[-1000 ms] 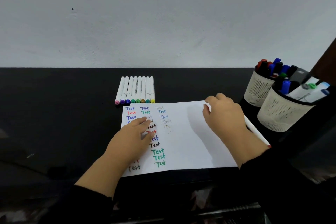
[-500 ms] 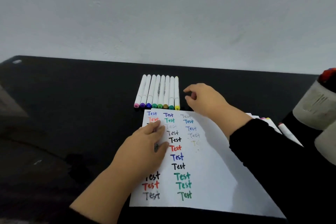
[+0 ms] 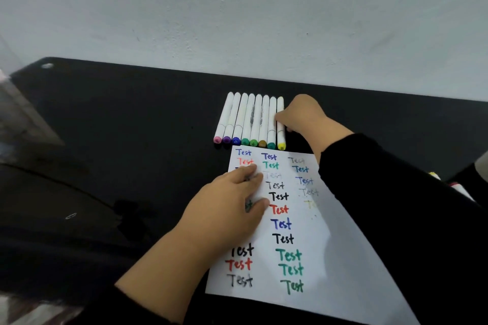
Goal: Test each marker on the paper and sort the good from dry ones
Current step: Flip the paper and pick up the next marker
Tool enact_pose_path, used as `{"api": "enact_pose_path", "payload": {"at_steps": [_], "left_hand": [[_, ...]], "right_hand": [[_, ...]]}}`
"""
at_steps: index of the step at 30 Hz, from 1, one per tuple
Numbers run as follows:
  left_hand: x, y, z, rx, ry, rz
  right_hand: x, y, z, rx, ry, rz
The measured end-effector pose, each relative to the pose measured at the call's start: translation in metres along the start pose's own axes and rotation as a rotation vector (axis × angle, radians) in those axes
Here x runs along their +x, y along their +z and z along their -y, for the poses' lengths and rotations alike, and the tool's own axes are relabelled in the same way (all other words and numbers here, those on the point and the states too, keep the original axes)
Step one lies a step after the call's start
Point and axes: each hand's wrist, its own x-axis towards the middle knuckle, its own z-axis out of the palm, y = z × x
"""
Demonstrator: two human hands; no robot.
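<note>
A white paper sheet [image 3: 330, 258] covered with coloured "Test" words lies on the black table [image 3: 132, 140]. My left hand [image 3: 229, 208] presses flat on the sheet's left side, fingers straight. Behind the sheet, several white markers [image 3: 248, 121] with coloured end caps lie side by side. My right hand [image 3: 303, 116] reaches over the sheet to the rightmost one, the yellow-capped marker [image 3: 280, 137]. Its curled fingertips pinch that marker's barrel from the right. The marker still lies flat in the row.
A white wall rises directly behind the table. At the far right edge lie loose markers [image 3: 459, 188], and a pale cup [image 3: 482, 163] is partly in view. A blurred pale object [image 3: 15, 113] stands at the left edge.
My right hand left the sheet's right edge and moved back and left to the yellow-capped marker. The view swung left, so the two marker cups are nearly out of frame. My left hand stayed put.
</note>
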Motion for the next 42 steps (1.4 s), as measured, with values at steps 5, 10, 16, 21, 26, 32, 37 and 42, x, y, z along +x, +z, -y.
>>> {"api": "enact_pose_path", "payload": {"at_steps": [5, 10, 16, 21, 26, 32, 37, 42], "left_hand": [[0.000, 0.001, 0.001, 0.004, 0.001, 0.002], [0.000, 0.001, 0.001, 0.027, -0.002, 0.010], [-0.005, -0.004, -0.010, -0.034, 0.004, -0.024], [-0.016, -0.008, -0.035, -0.573, -0.160, -0.089], [-0.026, -0.008, -0.047, -0.728, -0.215, -0.035], [-0.035, -0.009, -0.053, -0.703, -0.238, 0.013], [-0.037, -0.007, -0.053, -0.467, -0.173, -0.037], [-0.036, -0.004, -0.049, -0.346, -0.101, -0.124]], "right_hand": [[-0.001, -0.003, 0.003, 0.028, 0.049, 0.020], [-0.012, -0.010, -0.001, 0.210, 0.127, -0.021], [-0.054, -0.024, -0.008, 0.527, 0.247, -0.043], [-0.104, -0.024, -0.014, 0.737, 0.274, -0.051], [-0.157, -0.022, -0.018, 0.900, 0.262, -0.083], [-0.184, -0.020, -0.031, 1.035, 0.303, -0.119], [-0.191, -0.017, -0.041, 1.142, 0.305, -0.025], [-0.191, -0.015, -0.042, 1.033, 0.275, -0.036]]}}
